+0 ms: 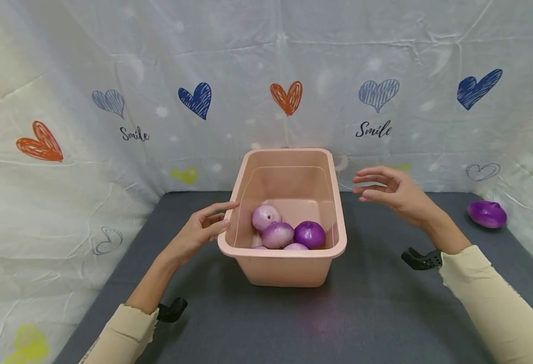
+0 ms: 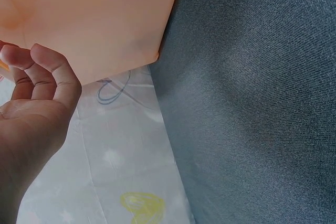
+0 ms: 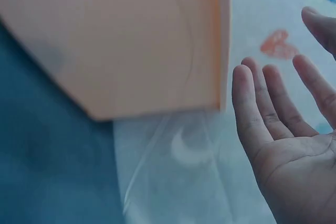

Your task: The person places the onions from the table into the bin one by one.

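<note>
A pale pink plastic bin stands on the dark cloth, several onions inside at its near end. Among them are a pale purple onion, a light onion with a dark spot and a deep purple onion. At the bin's left rim is my left hand, index finger and thumb by the edge, the other fingers loosely bent; firm contact is hard to tell. My right hand hovers to the right of the bin, fingers spread and holding nothing, as its palm also shows in the right wrist view.
A deep purple onion lies on the table's far right, beyond my right forearm. Behind the dark tablecloth hangs a white curtain printed with hearts, which also runs along both sides.
</note>
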The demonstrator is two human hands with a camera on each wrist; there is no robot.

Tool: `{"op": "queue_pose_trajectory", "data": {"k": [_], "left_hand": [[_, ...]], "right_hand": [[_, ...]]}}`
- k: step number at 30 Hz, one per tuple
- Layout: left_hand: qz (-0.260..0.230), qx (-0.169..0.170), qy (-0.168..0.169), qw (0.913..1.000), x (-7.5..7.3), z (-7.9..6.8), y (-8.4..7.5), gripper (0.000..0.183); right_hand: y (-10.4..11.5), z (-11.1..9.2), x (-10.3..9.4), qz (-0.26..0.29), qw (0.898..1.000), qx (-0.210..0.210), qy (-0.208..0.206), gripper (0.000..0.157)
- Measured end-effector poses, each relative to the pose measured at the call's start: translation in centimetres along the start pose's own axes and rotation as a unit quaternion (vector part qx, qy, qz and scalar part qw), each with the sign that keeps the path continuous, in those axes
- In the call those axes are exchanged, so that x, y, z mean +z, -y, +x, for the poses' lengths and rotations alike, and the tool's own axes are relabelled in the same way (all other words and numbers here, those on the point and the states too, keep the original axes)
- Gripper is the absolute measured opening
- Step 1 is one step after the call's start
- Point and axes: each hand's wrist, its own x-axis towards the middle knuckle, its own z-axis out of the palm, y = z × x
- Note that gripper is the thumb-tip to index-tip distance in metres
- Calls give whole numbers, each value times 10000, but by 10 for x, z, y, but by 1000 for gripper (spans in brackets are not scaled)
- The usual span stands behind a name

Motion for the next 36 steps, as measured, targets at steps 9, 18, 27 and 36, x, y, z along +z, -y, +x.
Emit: {"op": "queue_pose_trajectory", "data": {"k": [9, 18, 27, 36], "left_hand": [[111, 48, -37, 9999, -1, 1, 3, 46], [84, 36, 42, 9999, 0, 1, 1, 48], [126, 65, 45, 9999, 0, 1, 0, 48], [144, 3, -19, 9999, 0, 1, 0, 47]], "right_hand": [[-14, -47, -39, 136, 9989, 298, -324, 38], [-27, -95, -76, 539, 9965, 111, -631, 39], [-40, -136, -105, 358, 9914, -76, -1259, 39], [-51, -163, -127, -543, 9762, 358, -2069, 38]]}}
